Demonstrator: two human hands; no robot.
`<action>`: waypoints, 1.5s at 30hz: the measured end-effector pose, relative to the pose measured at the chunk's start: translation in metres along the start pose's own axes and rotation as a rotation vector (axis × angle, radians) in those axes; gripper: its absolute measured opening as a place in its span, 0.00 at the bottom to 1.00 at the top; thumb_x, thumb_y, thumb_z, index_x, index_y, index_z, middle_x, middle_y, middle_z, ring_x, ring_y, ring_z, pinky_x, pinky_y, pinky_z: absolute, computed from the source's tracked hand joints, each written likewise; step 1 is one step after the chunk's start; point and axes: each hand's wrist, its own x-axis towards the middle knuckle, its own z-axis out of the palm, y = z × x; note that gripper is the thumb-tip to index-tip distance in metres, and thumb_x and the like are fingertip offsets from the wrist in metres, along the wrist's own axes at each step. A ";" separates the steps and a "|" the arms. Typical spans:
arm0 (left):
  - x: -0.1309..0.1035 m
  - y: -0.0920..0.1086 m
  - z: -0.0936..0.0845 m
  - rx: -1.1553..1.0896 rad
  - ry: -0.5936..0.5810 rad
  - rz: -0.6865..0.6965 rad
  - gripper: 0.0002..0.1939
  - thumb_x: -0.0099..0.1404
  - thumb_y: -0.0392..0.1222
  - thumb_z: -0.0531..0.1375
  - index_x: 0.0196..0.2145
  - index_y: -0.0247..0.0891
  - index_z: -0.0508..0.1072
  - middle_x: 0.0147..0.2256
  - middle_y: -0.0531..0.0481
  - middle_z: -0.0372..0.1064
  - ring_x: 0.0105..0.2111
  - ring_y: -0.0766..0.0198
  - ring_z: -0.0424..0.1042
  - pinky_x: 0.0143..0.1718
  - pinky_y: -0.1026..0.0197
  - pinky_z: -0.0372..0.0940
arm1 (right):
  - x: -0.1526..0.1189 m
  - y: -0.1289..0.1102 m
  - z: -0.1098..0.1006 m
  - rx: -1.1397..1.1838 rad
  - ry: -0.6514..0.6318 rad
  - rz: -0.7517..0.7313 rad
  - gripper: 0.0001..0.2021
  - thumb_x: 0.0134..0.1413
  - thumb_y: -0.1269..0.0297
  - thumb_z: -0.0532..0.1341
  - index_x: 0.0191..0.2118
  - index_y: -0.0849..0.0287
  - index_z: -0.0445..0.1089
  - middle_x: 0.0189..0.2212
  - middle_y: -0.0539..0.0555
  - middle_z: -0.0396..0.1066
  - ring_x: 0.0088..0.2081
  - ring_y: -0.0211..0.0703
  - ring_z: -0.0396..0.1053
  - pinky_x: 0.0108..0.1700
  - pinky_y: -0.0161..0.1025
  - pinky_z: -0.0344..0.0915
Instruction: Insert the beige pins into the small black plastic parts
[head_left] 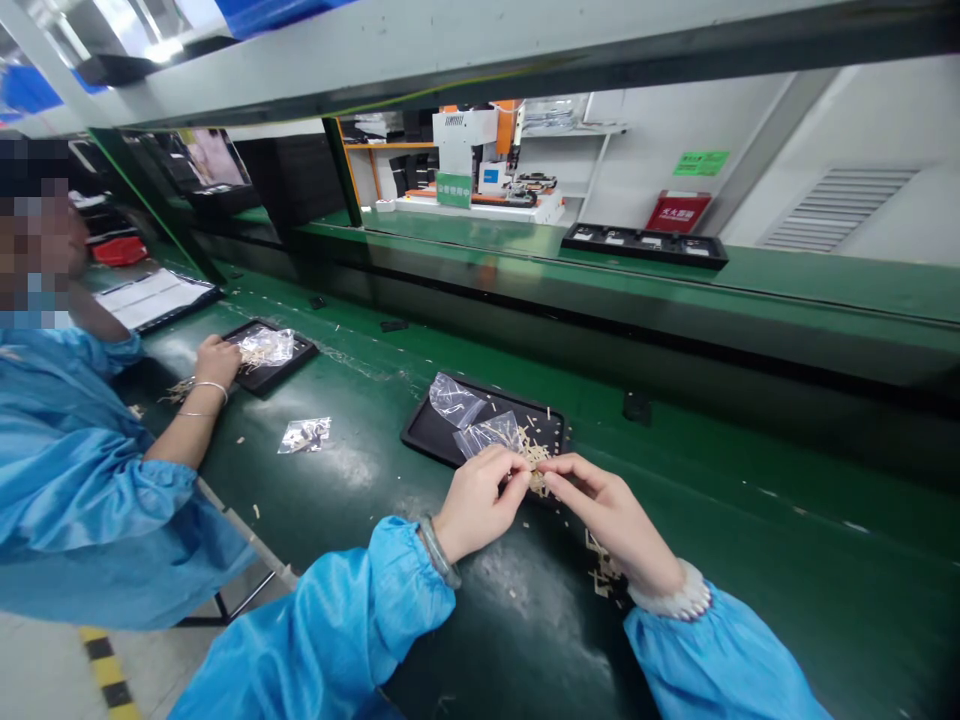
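A black tray lies on the green table, holding clear plastic bags and many small beige strips. Over its near right edge my left hand has thumb and forefinger pinched together. My right hand faces it, thumb and forefinger close together at the strips. The fingertips of both hands nearly meet; whatever is between them is too small to name. More strips lie on the table beneath my right hand.
At the left, a person in a blue smock reaches into another black tray. A small bag lies between the two trays. Behind runs a raised ledge with a long black tray; a shelf beam crosses above.
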 end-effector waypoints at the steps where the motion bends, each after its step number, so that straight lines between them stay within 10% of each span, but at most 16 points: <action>1: 0.000 0.000 0.000 0.004 -0.003 0.004 0.08 0.65 0.38 0.50 0.32 0.38 0.68 0.31 0.51 0.66 0.34 0.64 0.65 0.37 0.63 0.61 | 0.000 0.000 0.000 0.016 -0.006 0.006 0.09 0.55 0.59 0.57 0.36 0.57 0.71 0.34 0.53 0.74 0.37 0.43 0.71 0.40 0.39 0.68; 16: -0.002 0.003 0.003 0.067 -0.081 0.094 0.05 0.64 0.35 0.53 0.32 0.38 0.68 0.32 0.52 0.69 0.36 0.64 0.67 0.40 0.62 0.60 | -0.003 0.002 -0.012 -0.015 -0.116 -0.034 0.09 0.54 0.60 0.57 0.29 0.57 0.69 0.29 0.50 0.70 0.33 0.41 0.69 0.38 0.39 0.66; 24: -0.002 0.002 0.004 0.029 -0.059 0.067 0.07 0.65 0.38 0.52 0.35 0.39 0.70 0.35 0.52 0.70 0.38 0.65 0.68 0.41 0.63 0.62 | 0.006 0.050 -0.048 -0.537 0.163 -0.167 0.08 0.57 0.61 0.54 0.35 0.58 0.67 0.33 0.55 0.69 0.37 0.46 0.69 0.40 0.44 0.65; 45: -0.002 -0.002 0.006 0.010 -0.074 0.044 0.07 0.65 0.38 0.52 0.36 0.38 0.70 0.37 0.52 0.70 0.39 0.65 0.68 0.43 0.63 0.62 | 0.020 0.070 -0.037 -0.953 0.020 -0.331 0.11 0.60 0.66 0.51 0.37 0.57 0.70 0.35 0.55 0.70 0.37 0.45 0.66 0.38 0.40 0.63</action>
